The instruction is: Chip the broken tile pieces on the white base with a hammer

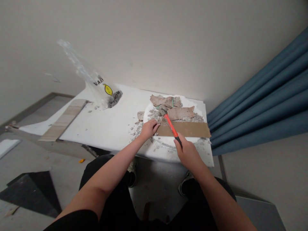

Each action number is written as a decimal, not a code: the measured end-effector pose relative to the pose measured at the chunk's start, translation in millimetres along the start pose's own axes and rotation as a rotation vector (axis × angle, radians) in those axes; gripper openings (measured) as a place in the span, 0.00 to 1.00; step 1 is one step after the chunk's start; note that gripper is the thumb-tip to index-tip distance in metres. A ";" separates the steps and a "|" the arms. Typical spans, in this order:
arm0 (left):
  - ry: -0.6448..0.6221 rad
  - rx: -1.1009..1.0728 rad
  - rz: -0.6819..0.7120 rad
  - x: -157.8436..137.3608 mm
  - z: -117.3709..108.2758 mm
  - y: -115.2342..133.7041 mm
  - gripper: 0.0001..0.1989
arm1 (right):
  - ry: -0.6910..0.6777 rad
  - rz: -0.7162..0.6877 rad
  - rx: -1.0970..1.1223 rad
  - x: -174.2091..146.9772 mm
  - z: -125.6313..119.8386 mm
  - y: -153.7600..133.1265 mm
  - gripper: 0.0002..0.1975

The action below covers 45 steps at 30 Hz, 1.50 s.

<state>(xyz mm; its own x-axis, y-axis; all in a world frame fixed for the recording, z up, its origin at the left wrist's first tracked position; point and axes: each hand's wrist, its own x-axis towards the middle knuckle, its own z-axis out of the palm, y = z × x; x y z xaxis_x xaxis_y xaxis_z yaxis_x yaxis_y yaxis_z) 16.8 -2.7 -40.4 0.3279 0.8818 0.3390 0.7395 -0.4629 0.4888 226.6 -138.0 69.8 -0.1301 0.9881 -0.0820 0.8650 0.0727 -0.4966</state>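
Note:
In the head view my right hand (pixel 189 150) is wrapped around the black grip of a hammer (pixel 171 125) with a red handle. Its metal head lies over torn pieces of brown, crusted sheet (pixel 181 113) and grey rubble. My left hand (pixel 149 127) is at the left end of a flat brown board (pixel 184 129), fingers curled together; whatever they pinch is too small or hidden to name. Grey crumbs (pixel 134 132) are scattered around that hand. Another torn sheet piece (pixel 161 100) lies behind the hammer head.
All this is on a white-covered table (pixel 110 126) against the wall. A clear plastic bag (pixel 99 88) with a yellow lemon print and dark contents stands left, near a cardboard strip (pixel 64 120). Blue curtains (pixel 264 96) hang at right. Dark sheets (pixel 31 194) lie on the floor.

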 end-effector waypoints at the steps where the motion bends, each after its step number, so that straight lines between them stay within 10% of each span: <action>1: 0.000 0.001 -0.002 -0.1 -0.2 0.3 0.15 | -0.021 0.014 -0.014 0.3 0.3 0.2 0.21; 26: -0.002 -0.024 -0.263 5.4 -43.3 -11.8 0.10 | -0.135 0.035 -0.138 -2.1 18.2 0.5 0.20; 34: -0.461 0.442 -0.546 -7.6 -63.5 -37.3 0.14 | -0.138 0.026 -0.084 0.6 18.1 7.1 0.21; 37: -0.630 0.489 -0.525 -14.5 -58.9 -45.9 0.12 | -0.049 0.043 -0.049 5.3 11.8 17.8 0.22; 45: -0.576 0.289 -0.164 -33.2 -18.0 -33.1 0.05 | -0.047 0.109 -0.044 17.2 11.8 41.3 0.22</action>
<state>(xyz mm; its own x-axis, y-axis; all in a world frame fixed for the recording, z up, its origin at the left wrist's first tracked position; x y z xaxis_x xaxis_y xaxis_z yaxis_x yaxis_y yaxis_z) -29.1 -18.3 -53.4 0.4004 0.8832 -0.2443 0.9080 -0.3466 0.2353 254.3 -119.5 37.7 -0.0553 0.9832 -0.1742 0.8954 -0.0284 -0.4444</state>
